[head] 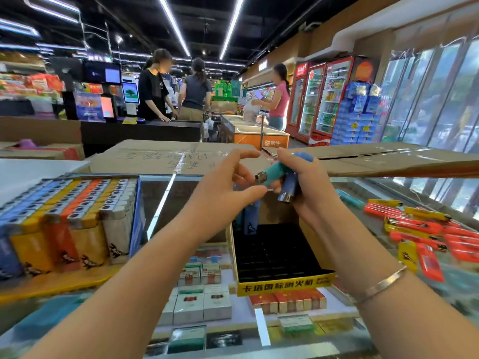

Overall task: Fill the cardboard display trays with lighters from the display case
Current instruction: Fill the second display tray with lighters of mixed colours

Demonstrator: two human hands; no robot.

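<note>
Head view, looking down over a glass display-case worktop [166, 198] in a shop. The right hand [308, 187] is clenched around a small bunch of plastic lighters: a teal lighter [272, 173] sticking out sideways toward the left, metal cap first, and a blue lighter [290, 187] pointing cap-down. The left hand [223, 187] is relaxed and spread, grasping nothing, with its thumb tip right by the teal lighter's metal end; can't tell if it's actually touching.

Just below both hands sits a yellow cardboard display tray with a black slotted insert [285, 282], nearly all slots bare. At its far left corner 1 dark blue lighter [251, 218] stands upright, with something teal beside it, too blurred to call.

Over on the left is a full cardboard tray of upright lighters [67, 224], rows of blue, yellow, orange and grey-white. To the right, a loose heap of red and yellow lighters [425, 229] lies flat on the glass, plus 1 teal one near its far edge. Cigarette packs [199, 304] show under the glass. A thin metal bangle [381, 285] is on the right wrist.
</note>
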